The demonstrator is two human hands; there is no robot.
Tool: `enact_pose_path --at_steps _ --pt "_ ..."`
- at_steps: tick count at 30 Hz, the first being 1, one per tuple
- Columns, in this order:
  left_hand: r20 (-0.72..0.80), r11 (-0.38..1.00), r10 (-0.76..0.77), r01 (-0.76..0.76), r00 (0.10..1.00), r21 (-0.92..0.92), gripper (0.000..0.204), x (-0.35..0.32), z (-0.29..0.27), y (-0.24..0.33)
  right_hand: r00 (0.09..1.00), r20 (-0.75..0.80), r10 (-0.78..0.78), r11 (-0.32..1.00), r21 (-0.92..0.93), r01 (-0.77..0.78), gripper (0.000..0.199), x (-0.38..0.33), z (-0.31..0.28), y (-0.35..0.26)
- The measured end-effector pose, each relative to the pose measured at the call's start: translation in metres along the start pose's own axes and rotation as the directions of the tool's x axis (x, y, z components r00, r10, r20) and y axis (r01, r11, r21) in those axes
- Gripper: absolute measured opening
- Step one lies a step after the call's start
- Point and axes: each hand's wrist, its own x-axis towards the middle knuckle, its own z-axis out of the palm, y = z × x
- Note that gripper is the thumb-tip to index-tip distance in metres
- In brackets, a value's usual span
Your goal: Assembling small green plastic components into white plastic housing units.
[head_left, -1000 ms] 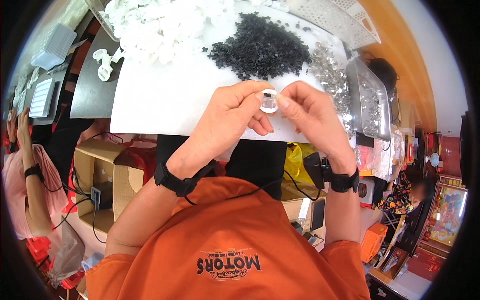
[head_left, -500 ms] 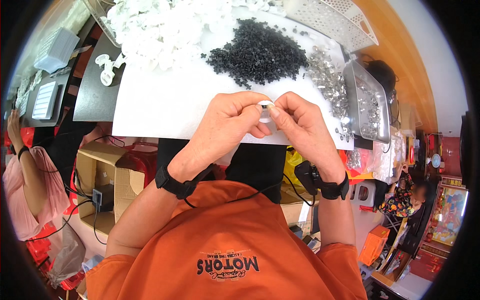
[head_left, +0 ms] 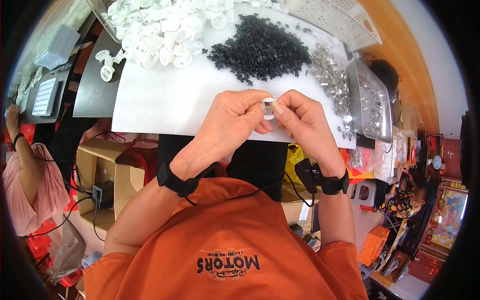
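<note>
Between my two hands, over the front part of a white work board (head_left: 155, 100), is a small round white plastic part (head_left: 268, 114) with a dark piece at its middle. My left hand (head_left: 235, 116) pinches its left side between thumb and fingers. From the other side, the thumb and fingers of my right hand (head_left: 306, 119) press on its edge; the fingertips hide much of it. Beyond my hands lies a heap of small black pieces (head_left: 262, 50). White plastic parts (head_left: 162, 35) are piled at the far left, and small shiny metal pieces (head_left: 332, 82) are scattered at the right.
A metal tray (head_left: 377, 136) with metal pieces stands at the board's right edge. Behind it is a white perforated basket (head_left: 332, 20). Several white parts (head_left: 106, 67) lie on a dark table to the left. An open cardboard box (head_left: 130, 177) is below. Another person's arm (head_left: 20, 150) shows far left.
Both hands keep their pinch on the white plastic part, with only slight finger movement. The whole view has shifted a little, and the white pile shows more clearly.
</note>
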Motion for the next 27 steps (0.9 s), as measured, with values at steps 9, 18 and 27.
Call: enact_pose_path --at_steps 9,18,27 --pt "-0.060 1.000 0.023 -0.024 0.998 -0.015 0.025 -0.001 0.003 0.003 1.000 0.019 0.006 1.000 0.024 -0.007 0.022 -0.001 -0.001 0.002" --pt "-0.046 0.999 -0.012 0.014 0.999 0.031 0.028 -0.001 0.002 0.008 1.000 -0.002 -0.030 0.999 0.014 0.030 0.020 -0.003 -0.001 -0.002" --pt "0.112 0.959 0.027 0.006 0.993 -0.283 0.031 0.000 -0.013 0.004 0.999 -0.033 -0.011 0.987 0.158 0.016 0.016 0.000 -0.004 -0.007"
